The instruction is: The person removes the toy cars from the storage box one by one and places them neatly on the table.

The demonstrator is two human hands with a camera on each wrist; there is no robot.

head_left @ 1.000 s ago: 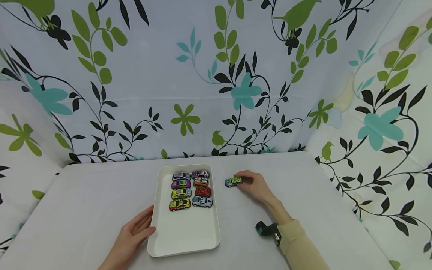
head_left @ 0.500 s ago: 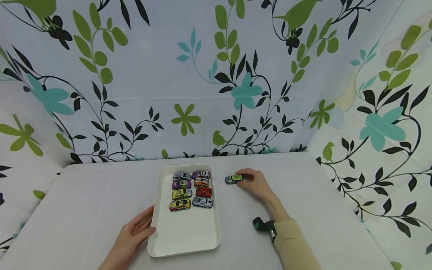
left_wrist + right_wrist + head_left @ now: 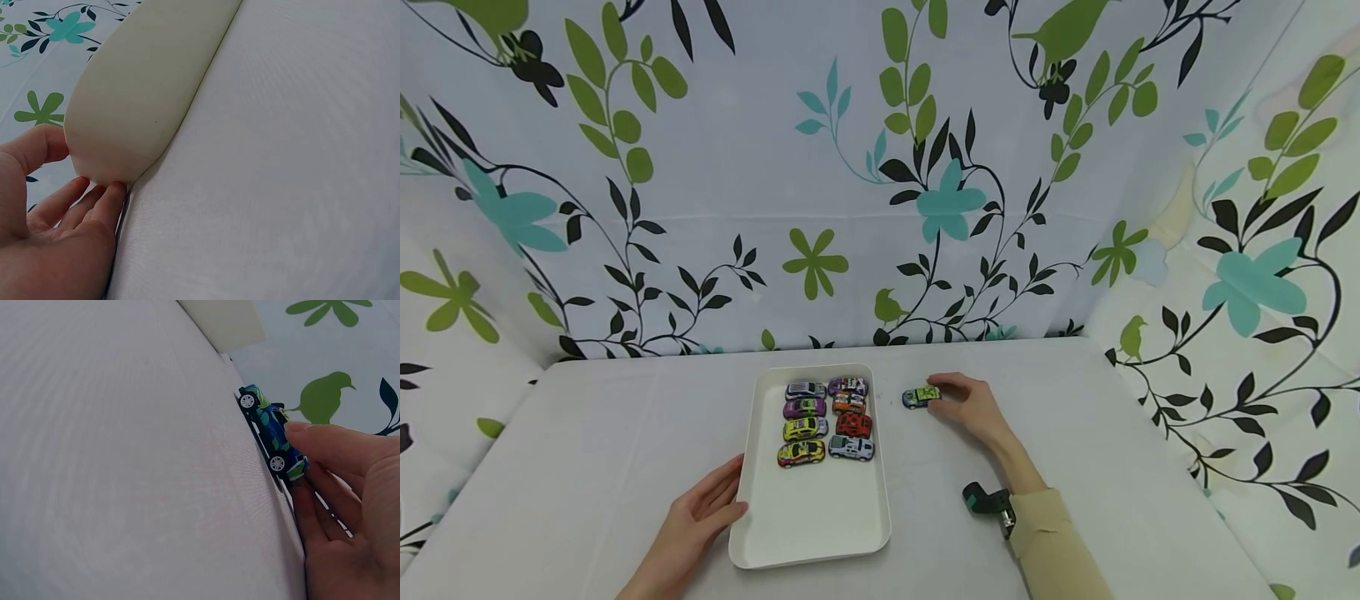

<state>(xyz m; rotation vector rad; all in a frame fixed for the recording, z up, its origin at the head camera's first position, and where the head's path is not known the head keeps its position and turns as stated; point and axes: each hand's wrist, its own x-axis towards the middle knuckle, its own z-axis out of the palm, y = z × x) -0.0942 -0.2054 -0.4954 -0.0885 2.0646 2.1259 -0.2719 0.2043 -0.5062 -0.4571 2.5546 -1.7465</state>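
My right hand (image 3: 973,411) pinches the rear of a small green and blue toy car (image 3: 920,397), to the right of the tray. In the right wrist view the toy car's wheels are at the white tabletop, and the thumb lies along its side. A white tray (image 3: 808,525) holds several toy cars in two columns in its far half. Among them are a red toy car (image 3: 853,425), a yellow and red one at the near left, and a grey one at the near right. My left hand (image 3: 694,515) holds the tray's left edge between thumb and fingers.
The white-covered table (image 3: 602,450) extends on both sides of the tray. Behind it and along the sides hangs a leaf-patterned cloth (image 3: 722,167). A black wrist camera (image 3: 988,500) sticks out from the right sleeve (image 3: 1052,533).
My right forearm and sleeve have swung slightly left, while the hand stays at the toy car. The car is in nearly the same place. My left hand and the tray look unchanged.
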